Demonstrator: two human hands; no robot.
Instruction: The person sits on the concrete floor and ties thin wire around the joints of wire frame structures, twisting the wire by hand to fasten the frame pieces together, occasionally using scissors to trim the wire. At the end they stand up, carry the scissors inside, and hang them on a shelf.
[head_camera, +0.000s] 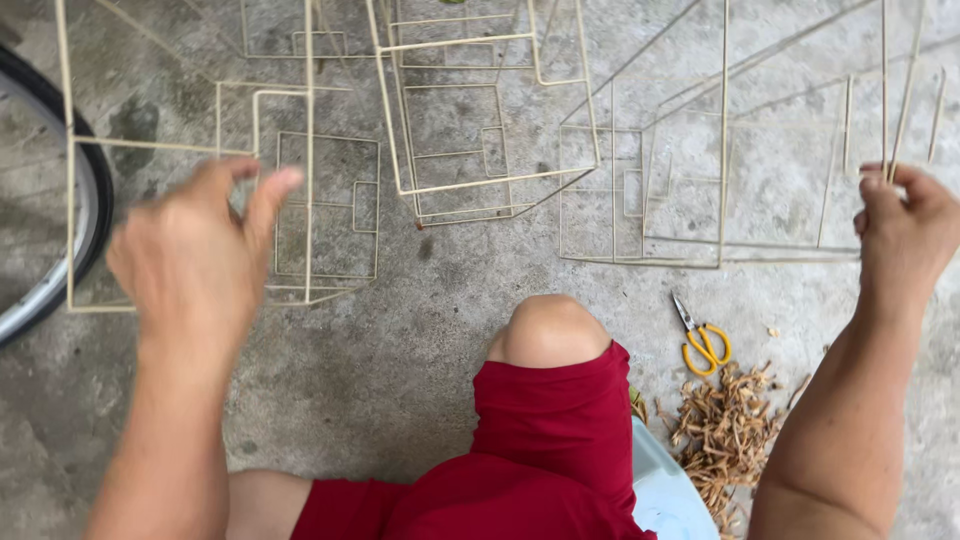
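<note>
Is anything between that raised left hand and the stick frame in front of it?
Nothing visible. The left hand hovers over the stick frame, fingers spread, with only bare concrete floor below. The right hand pinches thin sticks.

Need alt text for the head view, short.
Seen from above, a seated person's right hand pinches thin pale sticks while the blurred left hand reaches toward a stick frame. More frames stand on the concrete floor, with yellow-handled scissors and a pile of shavings beside a red-clad knee.

Scissors (704, 341) behind shavings pile (724, 430)
</note>
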